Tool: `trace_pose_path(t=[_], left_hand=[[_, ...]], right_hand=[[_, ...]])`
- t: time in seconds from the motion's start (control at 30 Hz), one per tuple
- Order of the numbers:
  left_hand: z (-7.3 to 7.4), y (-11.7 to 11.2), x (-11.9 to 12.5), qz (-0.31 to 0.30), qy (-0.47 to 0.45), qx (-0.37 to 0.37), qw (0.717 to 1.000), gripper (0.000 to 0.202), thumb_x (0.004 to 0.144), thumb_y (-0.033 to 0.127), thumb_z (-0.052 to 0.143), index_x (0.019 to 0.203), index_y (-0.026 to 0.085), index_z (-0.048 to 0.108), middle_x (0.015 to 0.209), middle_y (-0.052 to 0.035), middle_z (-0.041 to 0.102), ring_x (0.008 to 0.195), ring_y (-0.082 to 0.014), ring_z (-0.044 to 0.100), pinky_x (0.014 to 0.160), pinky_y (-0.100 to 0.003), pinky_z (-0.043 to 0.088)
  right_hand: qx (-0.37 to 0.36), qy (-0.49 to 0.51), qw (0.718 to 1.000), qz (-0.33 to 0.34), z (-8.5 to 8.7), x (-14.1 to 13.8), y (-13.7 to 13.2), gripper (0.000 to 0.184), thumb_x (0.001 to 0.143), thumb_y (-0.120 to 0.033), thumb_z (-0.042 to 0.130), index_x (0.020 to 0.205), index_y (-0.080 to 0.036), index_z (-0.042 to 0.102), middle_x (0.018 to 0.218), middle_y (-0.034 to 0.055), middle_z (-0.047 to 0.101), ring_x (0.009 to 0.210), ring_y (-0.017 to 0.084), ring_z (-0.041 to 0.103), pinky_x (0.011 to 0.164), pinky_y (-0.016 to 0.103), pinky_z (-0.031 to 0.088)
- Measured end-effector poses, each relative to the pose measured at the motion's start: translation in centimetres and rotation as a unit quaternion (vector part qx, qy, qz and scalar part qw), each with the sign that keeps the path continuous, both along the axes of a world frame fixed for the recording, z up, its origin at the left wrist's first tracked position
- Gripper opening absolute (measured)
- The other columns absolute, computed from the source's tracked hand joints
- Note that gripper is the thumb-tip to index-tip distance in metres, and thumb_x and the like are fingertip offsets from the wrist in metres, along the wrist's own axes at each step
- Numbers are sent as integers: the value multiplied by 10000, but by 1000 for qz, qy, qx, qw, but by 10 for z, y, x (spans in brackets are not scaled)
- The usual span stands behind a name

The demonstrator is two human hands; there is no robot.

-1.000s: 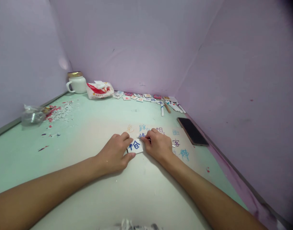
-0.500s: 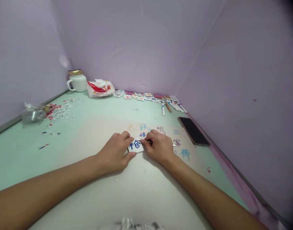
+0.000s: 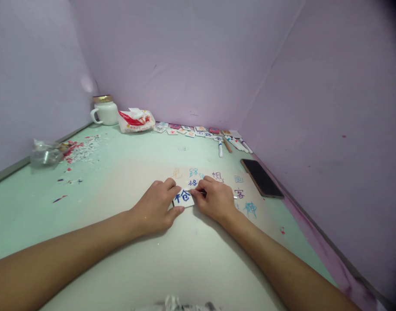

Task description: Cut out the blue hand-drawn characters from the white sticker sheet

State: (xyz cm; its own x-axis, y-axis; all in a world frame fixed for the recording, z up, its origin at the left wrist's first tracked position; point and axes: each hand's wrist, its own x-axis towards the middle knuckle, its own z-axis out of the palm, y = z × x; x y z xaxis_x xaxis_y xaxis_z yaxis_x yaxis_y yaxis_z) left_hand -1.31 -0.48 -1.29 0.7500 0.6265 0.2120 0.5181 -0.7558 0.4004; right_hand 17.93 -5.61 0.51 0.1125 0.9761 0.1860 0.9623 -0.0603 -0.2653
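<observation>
A small white block (image 3: 185,203) with a blue handwritten character lies flat on the table in front of me. My left hand (image 3: 158,203) grips its left side between thumb and fingers. From the right, my right hand (image 3: 215,198) is closed in a pinch round a thin carving tool (image 3: 235,197). The tool's tip meets the block's upper right area, next to the character. Most of the tool is hidden inside the hand; only its pale rear end and the tip show.
Coloured characters (image 3: 238,193) mark the table around my hands. A phone (image 3: 262,178) lies right, near marker pens (image 3: 238,144) and character blocks (image 3: 208,134) along the back wall. Tissues (image 3: 136,123) and a white mug (image 3: 106,113) stand back left, beyond red and white scraps (image 3: 84,149) and a plastic bag (image 3: 46,154).
Almost nothing differs. Both hands keep their hold on the block and the tool, and the view has shifted very slightly.
</observation>
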Motion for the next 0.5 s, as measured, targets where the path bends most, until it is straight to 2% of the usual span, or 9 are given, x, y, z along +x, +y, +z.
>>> trace_pose_path(t=[0.23, 0.5], left_hand=[[1, -2, 0, 2, -1, -14, 1000, 368, 873, 371, 526, 1123, 138, 663, 1032, -112, 582, 890, -262, 548, 873, -492, 476], [10, -2, 1, 2, 24, -36, 999, 381, 877, 359, 515, 1135, 120, 661, 1059, -128, 584, 922, -274, 554, 904, -501, 465]], right_hand=[[4, 17, 1000, 11, -1, 3, -1, 202, 885, -364, 632, 803, -209, 730, 860, 11, 712, 674, 145, 600, 587, 289, 296], [-4, 32, 999, 23, 0, 7, -4, 179, 863, -353, 663, 774, -209, 722, 840, 15, 717, 703, 161, 623, 614, 286, 323]])
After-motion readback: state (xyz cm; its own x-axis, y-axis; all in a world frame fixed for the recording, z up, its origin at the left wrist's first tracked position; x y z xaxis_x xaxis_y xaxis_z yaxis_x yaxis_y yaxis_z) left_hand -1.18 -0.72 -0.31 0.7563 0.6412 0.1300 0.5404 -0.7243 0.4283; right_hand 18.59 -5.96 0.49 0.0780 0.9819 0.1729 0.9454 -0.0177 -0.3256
